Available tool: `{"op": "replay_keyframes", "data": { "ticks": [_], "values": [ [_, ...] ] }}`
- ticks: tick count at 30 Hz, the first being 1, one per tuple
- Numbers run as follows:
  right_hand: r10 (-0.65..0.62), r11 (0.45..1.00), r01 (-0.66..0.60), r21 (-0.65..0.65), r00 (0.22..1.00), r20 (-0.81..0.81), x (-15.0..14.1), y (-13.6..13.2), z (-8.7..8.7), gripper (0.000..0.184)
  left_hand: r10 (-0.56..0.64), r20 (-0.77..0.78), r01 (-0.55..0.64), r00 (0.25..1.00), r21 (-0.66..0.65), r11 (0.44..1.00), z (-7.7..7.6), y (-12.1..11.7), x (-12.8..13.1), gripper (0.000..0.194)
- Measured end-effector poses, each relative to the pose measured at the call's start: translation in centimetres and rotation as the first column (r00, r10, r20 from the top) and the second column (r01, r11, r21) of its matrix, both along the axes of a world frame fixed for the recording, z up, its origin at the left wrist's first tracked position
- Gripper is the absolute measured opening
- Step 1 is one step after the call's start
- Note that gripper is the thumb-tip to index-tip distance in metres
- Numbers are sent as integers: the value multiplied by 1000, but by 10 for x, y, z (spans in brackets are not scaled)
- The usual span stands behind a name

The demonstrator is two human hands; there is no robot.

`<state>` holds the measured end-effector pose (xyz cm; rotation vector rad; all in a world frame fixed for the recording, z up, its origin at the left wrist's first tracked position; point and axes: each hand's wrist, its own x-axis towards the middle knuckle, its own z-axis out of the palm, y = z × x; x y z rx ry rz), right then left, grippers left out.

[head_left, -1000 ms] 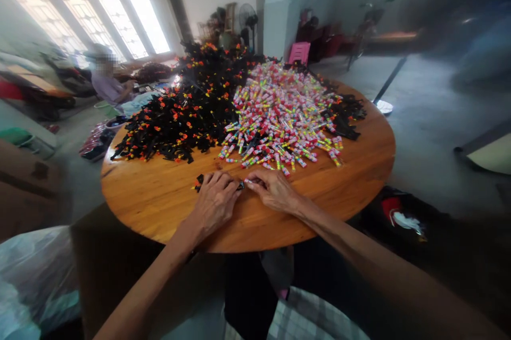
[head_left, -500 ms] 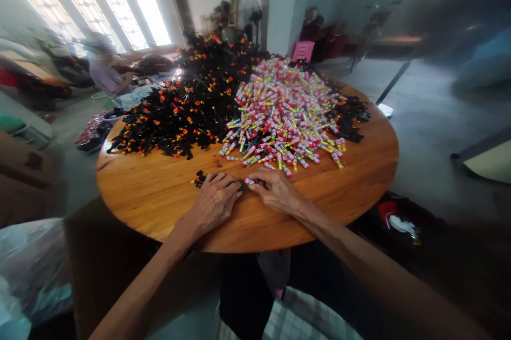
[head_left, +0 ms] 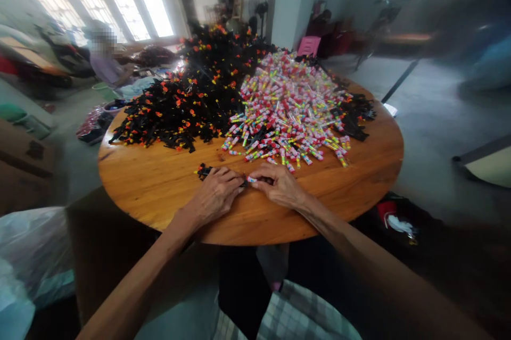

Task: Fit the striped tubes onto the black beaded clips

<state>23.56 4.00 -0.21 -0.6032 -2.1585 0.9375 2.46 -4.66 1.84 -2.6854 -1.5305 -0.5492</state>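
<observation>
My left hand [head_left: 215, 195] lies knuckles up on the round wooden table [head_left: 159, 191], fingers curled over a small black piece [head_left: 204, 171] with orange tips that sticks out on its left. My right hand [head_left: 279, 185] rests close beside it, fingers pinched on a small pink and white tube [head_left: 251, 179]. The two hands meet fingertip to fingertip near the table's front edge. Behind them spreads a heap of colourful little tubes [head_left: 287, 111], and to the left a bigger heap of black pieces with orange and red tips [head_left: 191, 95].
Another person [head_left: 107, 63] sits at the far left near the windows. A clear plastic bag [head_left: 27, 260] and a brown box [head_left: 99, 244] stand at the lower left. A pink stool [head_left: 309, 44] and a fan [head_left: 257, 7] are beyond the table. Dark bags lie on the floor at the right.
Both hands stay together at the same spot on the table, with only small finger movement. The camera has shifted slightly, so the table sits a little higher and more to the right.
</observation>
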Motion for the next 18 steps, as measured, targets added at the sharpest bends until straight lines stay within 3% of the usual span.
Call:
{"op": "replay_keyframes", "data": {
  "ticks": [7, 12, 18],
  "values": [
    [153, 986, -152, -71, 988, 14, 7, -1, 8, 16, -110, 63, 110, 992, 0, 994, 11, 0, -5, 29],
    [192, 981, -191, 31, 981, -32, 5, -10, 11, 15, -121, 75, 119, 990, 35, 992, 6, -5, -12, 27],
    [246, 969, -246, 38, 969, -1, -4, -30, 14, 18, -42, 50, 38, 998, 85, 996, 3, -41, -13, 29]
  ]
}}
